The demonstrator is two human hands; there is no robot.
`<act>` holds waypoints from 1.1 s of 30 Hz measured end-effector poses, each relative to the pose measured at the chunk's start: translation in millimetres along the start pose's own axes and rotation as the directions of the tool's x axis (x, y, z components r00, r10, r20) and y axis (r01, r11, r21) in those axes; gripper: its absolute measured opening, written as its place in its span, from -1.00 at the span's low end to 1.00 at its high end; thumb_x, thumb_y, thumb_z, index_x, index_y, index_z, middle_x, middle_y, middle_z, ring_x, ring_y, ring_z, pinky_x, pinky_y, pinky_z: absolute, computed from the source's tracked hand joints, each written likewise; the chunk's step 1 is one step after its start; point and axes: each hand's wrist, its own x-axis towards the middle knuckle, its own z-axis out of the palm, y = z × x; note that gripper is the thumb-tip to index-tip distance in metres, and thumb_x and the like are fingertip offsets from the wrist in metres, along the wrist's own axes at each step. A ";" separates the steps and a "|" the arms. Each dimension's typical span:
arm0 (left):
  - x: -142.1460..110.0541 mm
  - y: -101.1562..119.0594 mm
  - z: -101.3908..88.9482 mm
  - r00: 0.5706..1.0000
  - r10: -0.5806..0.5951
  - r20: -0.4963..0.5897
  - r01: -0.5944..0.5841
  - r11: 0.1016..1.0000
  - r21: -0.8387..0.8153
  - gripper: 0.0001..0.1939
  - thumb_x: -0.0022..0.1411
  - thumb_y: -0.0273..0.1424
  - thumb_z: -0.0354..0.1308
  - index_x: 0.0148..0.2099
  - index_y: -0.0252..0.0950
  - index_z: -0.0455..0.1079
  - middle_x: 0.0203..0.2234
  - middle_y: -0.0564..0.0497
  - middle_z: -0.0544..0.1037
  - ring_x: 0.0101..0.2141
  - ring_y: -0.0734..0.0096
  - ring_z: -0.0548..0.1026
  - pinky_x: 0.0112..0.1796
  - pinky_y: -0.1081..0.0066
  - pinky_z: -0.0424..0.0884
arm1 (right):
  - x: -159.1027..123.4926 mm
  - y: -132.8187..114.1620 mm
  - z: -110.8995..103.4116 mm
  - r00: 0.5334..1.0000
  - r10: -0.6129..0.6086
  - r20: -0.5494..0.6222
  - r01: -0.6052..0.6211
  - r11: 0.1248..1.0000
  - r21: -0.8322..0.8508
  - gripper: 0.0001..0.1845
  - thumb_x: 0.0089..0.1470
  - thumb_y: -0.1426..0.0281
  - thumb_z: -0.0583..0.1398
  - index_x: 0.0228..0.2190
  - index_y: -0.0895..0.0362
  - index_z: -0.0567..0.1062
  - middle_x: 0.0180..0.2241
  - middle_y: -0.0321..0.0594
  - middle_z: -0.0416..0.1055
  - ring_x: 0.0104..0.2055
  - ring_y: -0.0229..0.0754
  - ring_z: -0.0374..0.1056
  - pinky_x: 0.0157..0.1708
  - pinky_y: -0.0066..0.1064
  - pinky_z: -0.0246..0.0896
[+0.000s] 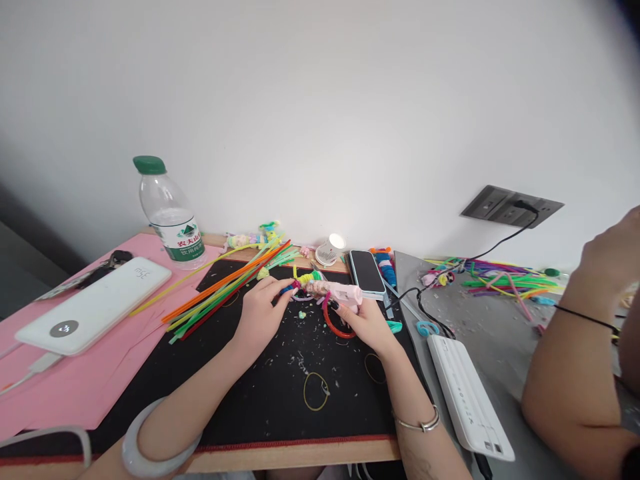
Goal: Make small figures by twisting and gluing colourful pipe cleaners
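Pale wood edged the bench (300, 457) nearest the person, with a red-trimmed black mat (260, 407) lying on it. A thin rubber band (305, 393) rested there among pale scraps. To the right, a white power strip (470, 397) lay near another person's bent arm (575, 367). Farther in, over the mat, the left hand (263, 310) had its grip pinched on a blue and magenta fuzzy piece (289, 289). The right hand (367, 323) had its grip clamped round a pink glue gun (345, 292), whose tip pointed at that piece; whether they touched could not be told. Coloured pipe cleaners (227, 293) fanned out at the left. Beyond lay a phone (367, 272); a paper cup (329, 252) and a green-capped bottle (180, 233) stood near the wall (320, 120).
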 end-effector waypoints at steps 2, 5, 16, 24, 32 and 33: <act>0.1 -0.7 0.4 1.000 -0.008 -0.009 0.008 1.000 -0.004 -0.80 0.21 -0.40 0.09 -0.17 -0.30 0.50 -0.41 0.00 0.50 -0.42 0.43 0.44 -0.33 0.43 0.39 | 0.2 0.9 -0.4 1.000 -0.006 0.000 0.006 0.999 -0.036 -0.65 0.11 0.22 0.10 -0.26 0.22 0.53 -0.58 -0.30 0.30 -0.52 -0.28 0.13 -0.51 -0.48 0.06; 0.8 -2.1 0.6 0.999 -0.020 -0.030 0.020 1.000 -0.008 -0.80 0.21 -0.39 0.10 -0.17 -0.28 0.51 -0.41 0.00 0.51 -0.43 0.42 0.45 -0.34 0.42 0.40 | -0.1 0.0 -2.1 1.000 -0.004 0.005 0.004 0.997 -0.082 -0.67 0.10 0.24 0.11 -0.34 0.23 0.54 -0.59 -0.31 0.30 -0.54 -0.29 0.13 -0.53 -0.48 0.05; 2.1 -4.7 -1.1 0.998 -0.021 -0.060 0.019 0.999 -0.038 -0.84 0.20 -0.38 0.11 -0.23 -0.28 0.49 -0.35 -0.03 0.55 -0.38 0.40 0.49 -0.32 0.41 0.44 | 3.1 19.7 -37.1 0.843 0.015 -0.537 -0.263 0.883 -0.389 -0.63 0.03 0.23 0.09 -0.20 0.16 0.51 -0.33 -0.13 0.49 -0.33 -0.10 0.34 -0.35 -0.37 0.15; 1.3 1.6 -2.1 0.985 0.173 -0.010 -0.173 0.980 -0.100 -0.86 0.22 -0.43 0.10 -0.26 -0.27 0.50 -0.39 -0.02 0.55 -0.36 0.40 0.51 -0.27 0.39 0.45 | 0.9 62.8 -71.5 0.648 0.228 -0.727 -0.706 0.538 -0.461 -0.56 -0.04 0.43 0.08 -0.11 0.36 0.45 -0.22 0.20 0.43 -0.17 0.10 0.34 -0.17 -0.20 0.13; -0.9 9.4 -2.8 0.931 0.292 0.220 -0.218 0.926 -0.307 -0.82 0.24 -0.41 0.09 -0.26 -0.25 0.53 -0.36 -0.04 0.57 -0.33 0.41 0.53 -0.28 0.42 0.47 | 5.9 29.5 -46.6 0.763 -0.022 -0.645 -0.202 0.941 -0.270 -0.65 0.09 0.33 0.04 -0.18 0.24 0.48 -0.20 0.00 0.44 -0.16 -0.05 0.34 -0.16 -0.25 0.22; -1.3 10.0 -2.6 0.916 0.309 0.255 -0.219 0.920 -0.326 -0.82 0.24 -0.42 0.09 -0.25 -0.24 0.54 -0.35 -0.04 0.58 -0.33 0.41 0.53 -0.27 0.42 0.46 | 6.6 21.6 -39.8 0.853 -0.003 -0.521 -0.107 0.978 -0.181 -0.67 0.10 0.29 0.06 -0.21 0.20 0.49 -0.25 -0.06 0.46 -0.22 -0.10 0.35 -0.22 -0.29 0.24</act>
